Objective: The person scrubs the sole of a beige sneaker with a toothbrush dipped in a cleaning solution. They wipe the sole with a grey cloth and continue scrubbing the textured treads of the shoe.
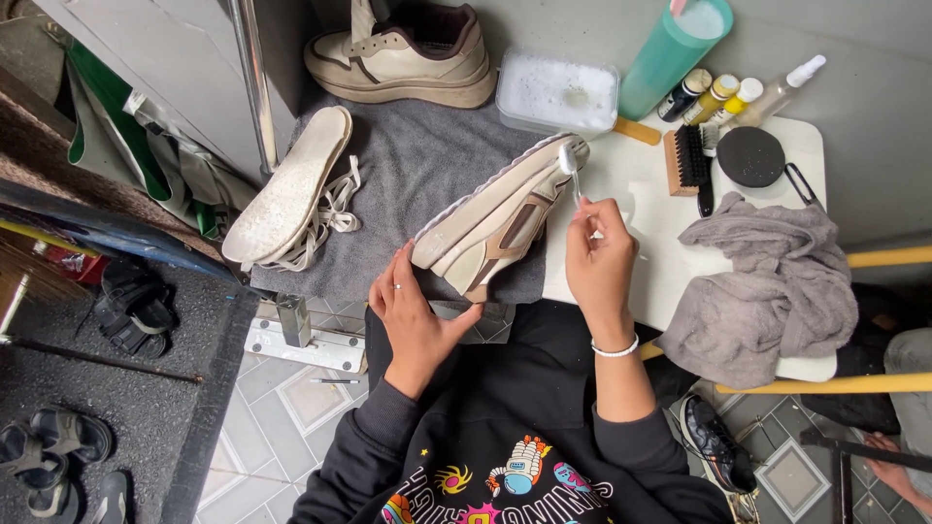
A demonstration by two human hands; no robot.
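Head view. Left hand (413,311) cups heel end of shoe (495,218), fingers wrapped on sole edge, thumb under; shoe tilted on its side, toe up toward far right, resting over gray towel (417,160) and edge of white board (641,209). Right hand (602,257) pinches thin brush (571,167) by handle, bristle head touching shoe toe. Both grips closed on their items, neither loose.

Far: second shoe (403,53) upright on towel, tub (558,92) of foamy water just right of it, teal bottle (675,49), small bottles (723,95) in a row. Left: insole (291,184) lying on laces (330,213). Right on board: wood brush (687,157), black round tin (749,155), gray rag (767,291) bunched at near right edge. Sandals (131,301) on dark mat, far left floor.

Risks, judged: shoe held only at heel, so hard scrubbing at toe likely to twist it out of left hand. Wet brush could drip onto sleeve or board. Elbow swing right could knock rag off board edge. Tub close to toe; a slip forward could tip it onto towel.
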